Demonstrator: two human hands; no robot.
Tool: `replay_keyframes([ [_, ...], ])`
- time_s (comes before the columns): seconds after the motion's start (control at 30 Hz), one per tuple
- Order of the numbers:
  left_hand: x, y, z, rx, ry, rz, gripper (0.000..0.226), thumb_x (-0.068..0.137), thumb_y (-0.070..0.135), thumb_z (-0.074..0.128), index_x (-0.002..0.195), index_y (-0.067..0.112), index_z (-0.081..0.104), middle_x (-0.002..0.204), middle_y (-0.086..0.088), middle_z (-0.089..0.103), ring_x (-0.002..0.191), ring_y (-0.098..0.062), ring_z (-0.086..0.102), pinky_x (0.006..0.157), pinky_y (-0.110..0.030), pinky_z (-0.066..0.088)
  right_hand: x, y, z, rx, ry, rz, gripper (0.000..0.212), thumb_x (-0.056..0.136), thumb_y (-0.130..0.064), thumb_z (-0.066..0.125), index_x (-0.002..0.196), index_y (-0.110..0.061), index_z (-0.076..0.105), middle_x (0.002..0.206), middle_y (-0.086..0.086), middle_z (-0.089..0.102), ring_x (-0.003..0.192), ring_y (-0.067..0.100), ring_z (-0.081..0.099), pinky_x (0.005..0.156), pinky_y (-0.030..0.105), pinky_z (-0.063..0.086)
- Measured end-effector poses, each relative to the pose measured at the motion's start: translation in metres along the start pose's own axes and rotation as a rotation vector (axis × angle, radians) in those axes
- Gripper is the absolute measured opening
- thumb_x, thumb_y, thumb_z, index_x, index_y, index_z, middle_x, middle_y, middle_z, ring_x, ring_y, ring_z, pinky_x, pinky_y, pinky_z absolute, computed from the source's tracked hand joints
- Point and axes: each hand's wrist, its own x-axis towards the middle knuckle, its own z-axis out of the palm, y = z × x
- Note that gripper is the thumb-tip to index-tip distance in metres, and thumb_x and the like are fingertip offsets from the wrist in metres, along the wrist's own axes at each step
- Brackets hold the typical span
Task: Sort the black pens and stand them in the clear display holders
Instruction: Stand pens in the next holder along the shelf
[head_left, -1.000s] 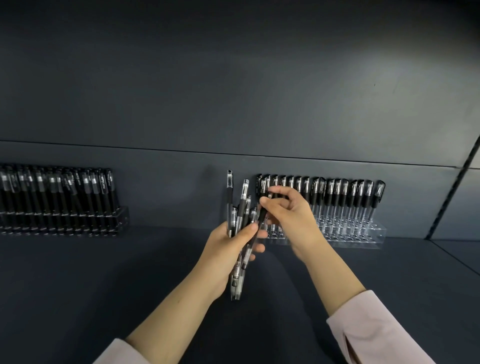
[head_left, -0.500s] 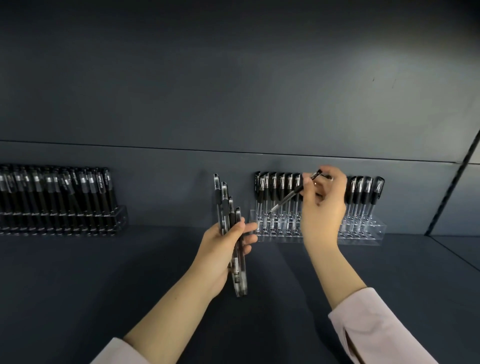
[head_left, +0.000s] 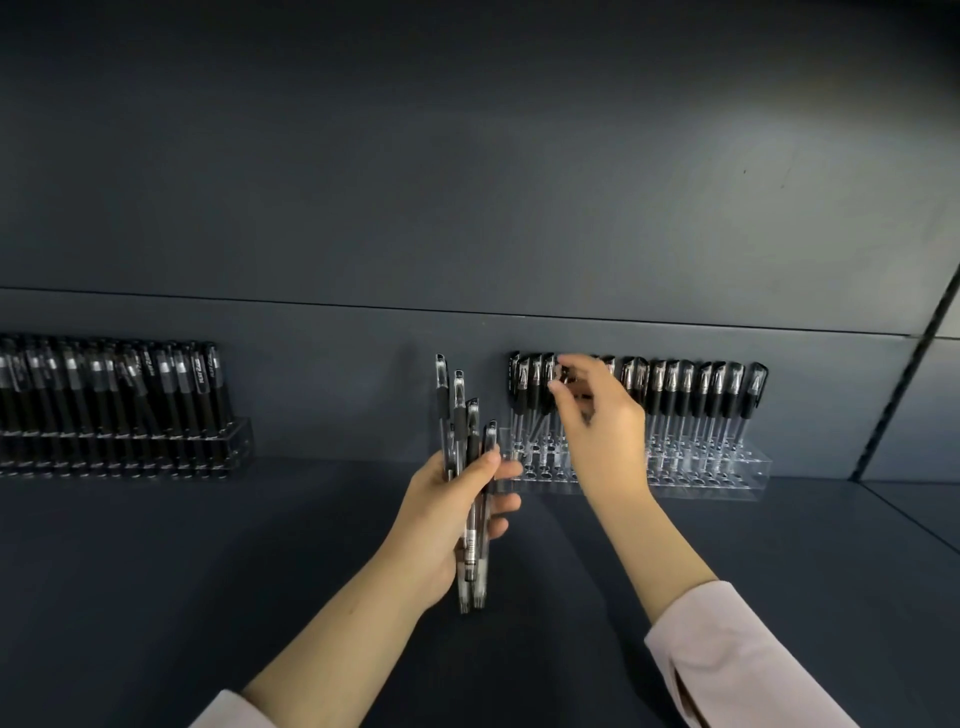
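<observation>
Blur smears the right hand (head_left: 605, 431) over the row of pens (head_left: 701, 395) in the clear holder (head_left: 737, 480), so I cannot tell whether it pinches one; the left hand (head_left: 441, 519) grips a bundle of pens (head_left: 457, 410) upright

2 pale pink sleeves: left sleeve (head_left: 228, 713), right sleeve (head_left: 737, 656) with cuff slit; forearms (head_left: 358, 629) bare.

This looks like a shop's stationery display. A dark shelf (head_left: 208, 571) is backed by a plain dark panel (head_left: 467, 182), and a slotted metal upright (head_left: 898, 395), of the kind store shelving uses, runs up the right side. A clear holder (head_left: 727, 480) on the right and a second holder (head_left: 236, 441) on the left carry long rows of identical black pens (head_left: 691, 389), caps up, like stock for sale.
</observation>
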Motion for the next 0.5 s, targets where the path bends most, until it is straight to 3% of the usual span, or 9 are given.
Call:
replay_keyframes([
  [0.17,0.001,0.001,0.001,0.017,0.007,-0.018,0.02,0.094,0.021,0.064,0.112,0.013,0.062,0.093,-0.007,0.077,0.061,-0.014,0.064,0.053,-0.026,0.05,0.001,0.008,0.004,-0.098,-0.126,-0.079,0.045,0.097,-0.019,0.054,0.142,-0.018,0.046,0.101,0.0,0.057,0.086,0.015,0.054,0.079,0.027,0.048],
  [0.27,0.002,-0.001,0.0,0.063,0.001,0.018,0.019,0.094,0.019,0.063,0.113,0.014,0.063,0.094,-0.004,0.076,0.065,-0.012,0.064,0.058,-0.026,0.051,0.002,0.013,0.008,-0.165,-0.197,-0.11,0.057,0.097,-0.02,0.054,0.149,-0.021,0.032,0.091,0.002,0.048,0.075,0.016,0.044,0.075,0.03,0.045],
  [0.37,0.004,-0.003,-0.001,0.105,-0.002,0.043,0.018,0.096,0.009,0.058,0.113,0.01,0.061,0.098,-0.003,0.076,0.072,-0.01,0.065,0.061,-0.024,0.053,0.001,0.014,0.009,-0.178,-0.279,-0.049,0.06,0.099,-0.027,0.049,0.152,-0.028,0.021,0.091,0.0,0.045,0.082,0.018,0.043,0.081,0.03,0.042],
  [0.5,0.004,-0.005,0.0,0.161,-0.005,0.047,0.015,0.097,0.004,0.055,0.107,0.01,0.064,0.1,0.003,0.076,0.085,-0.007,0.069,0.067,-0.02,0.053,-0.002,0.017,0.008,-0.19,-0.371,-0.01,0.056,0.1,-0.035,0.043,0.151,-0.032,0.021,0.101,0.001,0.045,0.092,0.021,0.046,0.088,0.035,0.045],
])
